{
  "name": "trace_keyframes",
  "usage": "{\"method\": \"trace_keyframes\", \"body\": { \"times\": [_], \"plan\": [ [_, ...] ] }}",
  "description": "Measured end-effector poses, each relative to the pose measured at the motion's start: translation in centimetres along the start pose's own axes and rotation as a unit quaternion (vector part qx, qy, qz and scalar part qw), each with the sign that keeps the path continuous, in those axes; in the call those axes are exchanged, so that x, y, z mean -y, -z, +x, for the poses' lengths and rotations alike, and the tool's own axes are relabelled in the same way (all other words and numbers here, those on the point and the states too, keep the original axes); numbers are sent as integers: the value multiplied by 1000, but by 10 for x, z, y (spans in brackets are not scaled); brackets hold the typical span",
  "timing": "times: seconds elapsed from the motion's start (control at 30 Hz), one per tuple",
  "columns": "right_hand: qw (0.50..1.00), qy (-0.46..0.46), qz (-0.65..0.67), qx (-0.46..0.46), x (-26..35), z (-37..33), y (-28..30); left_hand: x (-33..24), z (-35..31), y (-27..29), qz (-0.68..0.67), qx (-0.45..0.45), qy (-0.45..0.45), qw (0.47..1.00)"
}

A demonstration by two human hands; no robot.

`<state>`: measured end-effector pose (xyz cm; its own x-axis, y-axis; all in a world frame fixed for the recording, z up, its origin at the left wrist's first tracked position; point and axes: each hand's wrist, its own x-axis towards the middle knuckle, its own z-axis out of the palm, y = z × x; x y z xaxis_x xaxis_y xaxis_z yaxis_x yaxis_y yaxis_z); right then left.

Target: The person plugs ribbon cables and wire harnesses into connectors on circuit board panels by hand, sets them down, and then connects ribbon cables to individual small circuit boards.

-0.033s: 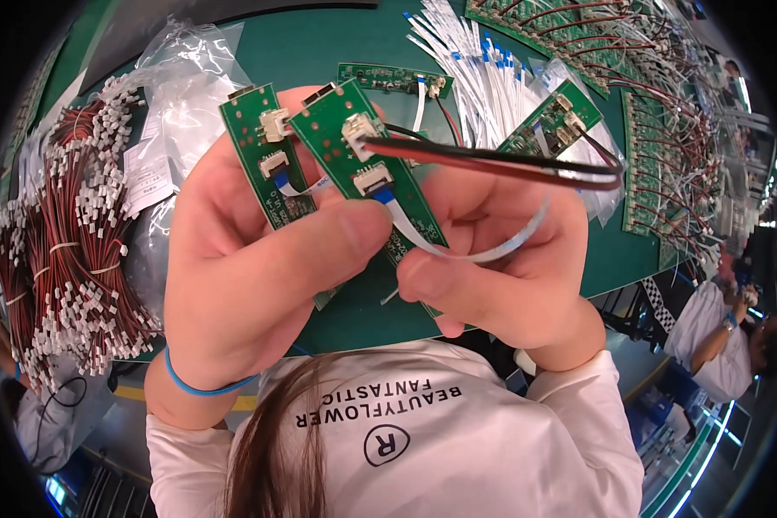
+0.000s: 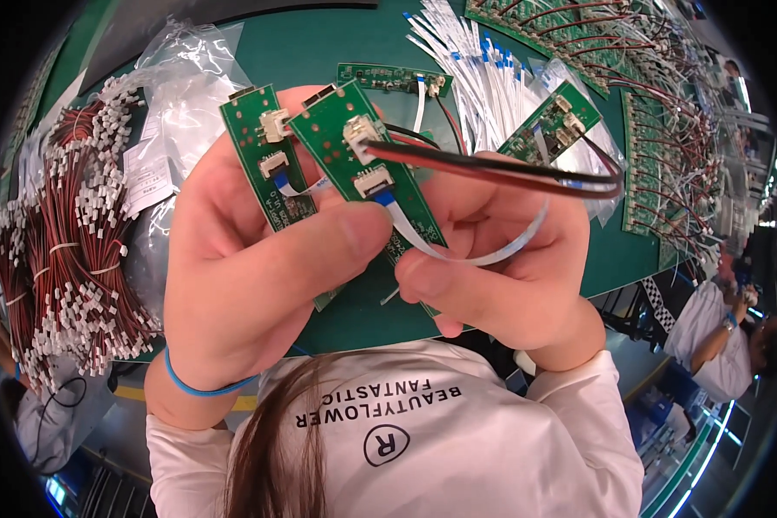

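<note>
Two narrow green circuit boards are held up side by side over the table. My left hand (image 2: 250, 268) is closed around the left circuit board (image 2: 255, 142), its thumb lying on the front circuit board (image 2: 330, 129) beside the ribbon connector (image 2: 373, 181). A white ribbon cable (image 2: 483, 257) with a blue end runs from that connector and curves past my right hand (image 2: 509, 272). The right thumb and fingers pinch the front board's lower end. From its upper white plug (image 2: 359, 138), a red-and-black wire pair (image 2: 501, 166) loops right. The left board also has a short ribbon attached.
Bundled red-and-black wires (image 2: 69, 250) with white plugs lie left, beside clear plastic bags (image 2: 186, 78). Loose white ribbon cables (image 2: 466, 73) and two more boards, one far (image 2: 363, 76) and one right (image 2: 570, 108), lie behind. Wired board panels (image 2: 643, 164) line the right side.
The ribbon cable's loop and the wire pair have shifted very slightly. Both hands keep their hold on the boards.
</note>
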<state>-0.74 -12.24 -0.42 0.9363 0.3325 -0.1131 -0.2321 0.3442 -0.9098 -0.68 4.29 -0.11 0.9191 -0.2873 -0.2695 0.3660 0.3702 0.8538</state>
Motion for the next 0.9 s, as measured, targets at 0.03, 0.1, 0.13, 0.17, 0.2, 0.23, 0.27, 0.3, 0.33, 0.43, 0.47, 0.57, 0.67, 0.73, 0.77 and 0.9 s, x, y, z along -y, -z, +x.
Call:
{"method": "trace_keyframes", "body": {
  "times": [0.03,0.1,0.13,0.17,0.2,0.23,0.27,0.3,0.33,0.43,0.47,0.57,0.67,0.73,0.77,0.9],
  "plan": [
    [999,24,-37,27,0,0,1,1,-1,0,-3,-6,-3,1000],
    [999,37,-11,34,-5,-1,3,3,-1,0,-5,-12,-6,1000],
    [996,66,-34,41,-7,0,4,4,0,1,-18,-2,-15,1000],
    [993,94,-58,47,-8,1,5,5,0,1,-30,8,-24,999],
    [988,122,-81,53,-9,2,7,4,0,2,-30,8,-24,999],
    [981,150,-104,59,-10,3,8,4,0,3,-21,13,-10,1000],
    [974,177,-127,65,-11,3,8,3,0,4,-13,18,4,1000],
    [974,177,-127,65,-11,3,8,3,0,3,-12,18,4,1000],
    [968,193,-147,63,-11,4,7,3,0,2,-12,16,-1,1000],
    [961,193,-186,62,-8,3,7,1,0,-4,-16,-1,0,1000],
    [960,178,-206,64,-6,2,8,0,0,-6,-20,-16,6,1000],
    [947,173,-254,91,-4,1,14,3,0,-16,-44,-62,-17,997],
    [930,199,-292,103,-5,0,12,2,-1,-13,-53,-40,-17,998],
    [924,218,-302,93,-6,0,11,2,-1,-14,-50,-45,-26,997],
    [924,220,-299,95,-8,0,12,2,-1,-15,-47,-50,-35,997],
    [928,217,-286,101,-6,2,12,5,-2,-12,-26,-45,-38,998]
  ]
}}
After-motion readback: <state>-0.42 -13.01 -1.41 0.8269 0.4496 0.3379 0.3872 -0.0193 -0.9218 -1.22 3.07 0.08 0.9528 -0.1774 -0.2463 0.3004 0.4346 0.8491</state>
